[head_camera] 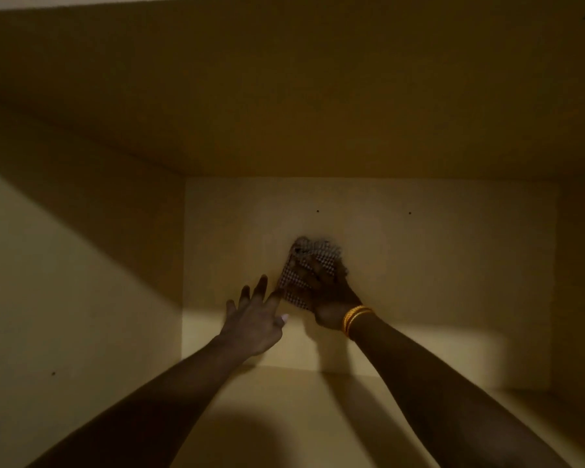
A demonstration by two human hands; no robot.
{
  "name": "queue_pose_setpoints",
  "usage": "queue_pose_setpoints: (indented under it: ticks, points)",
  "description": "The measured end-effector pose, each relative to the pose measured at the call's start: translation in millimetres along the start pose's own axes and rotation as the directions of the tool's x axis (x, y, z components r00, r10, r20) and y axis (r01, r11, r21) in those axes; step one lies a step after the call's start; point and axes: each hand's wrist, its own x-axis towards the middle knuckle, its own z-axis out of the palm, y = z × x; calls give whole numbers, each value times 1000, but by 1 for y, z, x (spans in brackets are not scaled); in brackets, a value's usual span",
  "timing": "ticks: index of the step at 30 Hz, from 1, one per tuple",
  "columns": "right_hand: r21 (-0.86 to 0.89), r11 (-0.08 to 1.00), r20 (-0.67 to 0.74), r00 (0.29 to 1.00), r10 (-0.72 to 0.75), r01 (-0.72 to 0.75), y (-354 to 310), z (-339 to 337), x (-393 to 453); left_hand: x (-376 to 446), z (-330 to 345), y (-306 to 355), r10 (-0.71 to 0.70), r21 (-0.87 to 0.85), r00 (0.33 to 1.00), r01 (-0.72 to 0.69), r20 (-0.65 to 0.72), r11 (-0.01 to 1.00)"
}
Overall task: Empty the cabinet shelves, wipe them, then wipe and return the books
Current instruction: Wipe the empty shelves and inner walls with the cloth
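From the head camera, the view looks into a dim yellow cabinet compartment. The right hand (pixel 321 292), with gold bangles (pixel 356 318) at the wrist, presses a checked cloth (pixel 299 275) flat against the back panel (pixel 436 265); the fingers lie spread over the cloth, though the blur makes it hard to say whether they curl into it. The left hand (pixel 255 319) hovers just beside the cloth, fingers straight and splayed, holding nothing, its fingertips near or against the same panel. The shelf floor (pixel 284 417) below the arms is bare, as are the left side wall (pixel 65 282) and the underside of the shelf above (pixel 284 96).

No books show anywhere, so emptying this compartment looks done. Wiping appears underway. Still left, by my reading: any other shelves, then wiping and returning the books.
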Motion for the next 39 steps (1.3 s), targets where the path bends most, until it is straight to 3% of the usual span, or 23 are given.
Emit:
queue_pose_setpoints:
  ticks: [4,6,8,11,15,20,28,31,34,36,39]
  points:
    - [-142,948,107,957,-270,283,-5,26,-30,-1,0,-15,-9,16,1000,9,0,1000]
    - [-230,909,167,934,-315,348,6,39,-49,0,-3,-22,-13,26,1000,14,-8,1000]
    - [-247,902,143,934,-328,355,18,47,-67,0,-6,-31,-23,21,1000,24,-14,999]
    - [-229,947,-31,970,-240,227,30,48,-82,1,-10,-41,-38,9,999,38,-25,999]
    - [-79,995,-188,981,42,-58,26,22,-55,1,-11,-52,-41,35,998,42,-50,999]
    - [68,983,-231,956,181,-169,-7,-12,24,3,-13,-59,-79,52,994,83,-79,995]
    - [88,996,-185,983,-10,26,-85,-6,91,-7,3,-66,-234,-123,968,223,-84,967]
    - [54,971,-74,971,-228,232,-103,9,86,-14,12,-69,-263,-210,962,243,-73,947]
    - [-109,903,82,909,-409,416,-105,31,69,-22,17,-78,-272,-224,959,249,-80,942]
    - [-124,890,71,898,-434,440,-98,45,56,-25,19,-85,-297,-226,953,276,-64,934]
    - [-107,937,-93,935,-342,332,-91,48,40,-28,20,-96,-331,-256,941,303,-72,918]
